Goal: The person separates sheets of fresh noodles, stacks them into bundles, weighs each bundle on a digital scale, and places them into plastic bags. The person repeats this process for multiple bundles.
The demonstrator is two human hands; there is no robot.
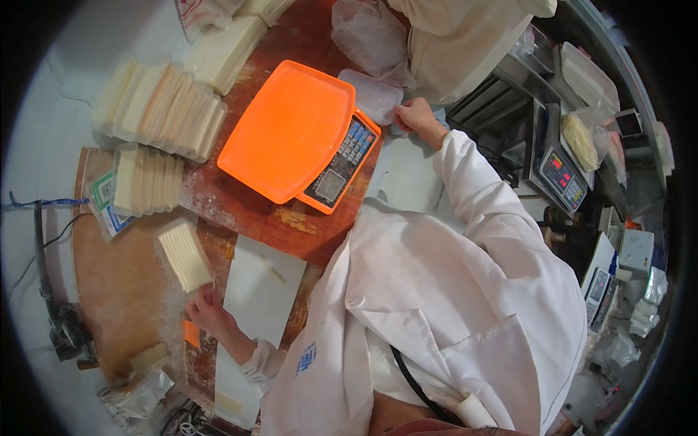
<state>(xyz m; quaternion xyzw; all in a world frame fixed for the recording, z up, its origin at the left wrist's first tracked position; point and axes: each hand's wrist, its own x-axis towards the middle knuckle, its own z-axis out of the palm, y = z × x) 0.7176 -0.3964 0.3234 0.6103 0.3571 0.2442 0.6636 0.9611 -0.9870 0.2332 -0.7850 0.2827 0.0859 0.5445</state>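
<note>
With its fingertips, my left hand [210, 316] grips the near edge of a clear plastic tray of pale strips [186, 256], possibly noodles or dough sheets. This tray is over the left side of the worktable [131, 261]. My right hand [419, 117], out to the far right, has its fingers closed at the end of an empty clear plastic tray [368, 90]. Between the hands stands an orange weighing scale [289, 131] with a keypad and a blank-looking display.
Filled trays [163, 109] stand in rows at the far left, with a shorter row [147, 180] nearer. A white board [262, 283] lies before me. At the top, a person in a pale coat [458, 43] stands beside a plastic bag [371, 38]. Another scale [567, 169] is at right.
</note>
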